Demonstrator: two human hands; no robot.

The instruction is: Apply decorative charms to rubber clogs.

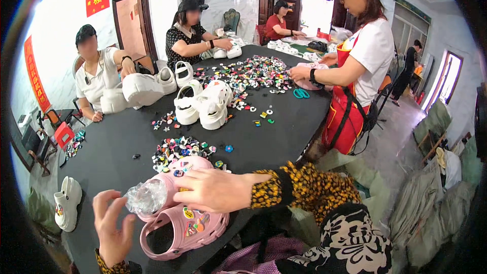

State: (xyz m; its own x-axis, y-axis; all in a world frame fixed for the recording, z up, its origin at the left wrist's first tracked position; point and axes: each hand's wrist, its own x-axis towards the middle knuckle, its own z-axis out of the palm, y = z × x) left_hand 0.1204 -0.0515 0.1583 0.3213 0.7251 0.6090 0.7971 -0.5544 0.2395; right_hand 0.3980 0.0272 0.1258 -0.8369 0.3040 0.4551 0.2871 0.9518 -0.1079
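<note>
Two pink clogs lie side by side before me at the table's near edge. The near clog [165, 246] has colourful charms on its top. Crumpled clear plastic [148, 197] sits in the opening of the far clog [195, 163]. My right hand [218, 191] reaches across the pair, its fingers bent down onto the far clog's upper; their tips are partly hidden. Beside the plastic, my left hand [112, 226] is raised, its fingers curved and apart, holding nothing. A heap of small shoe charms [175, 153] lies just beyond the clogs.
A white clog [68, 204] stands at the left edge of the black table [127, 147]. More white clogs [213, 111] and a large spread of charms [258, 76] lie farther back. Several people work around the table, one standing in a red apron [347, 122]. Sacks [416, 213] lie at right.
</note>
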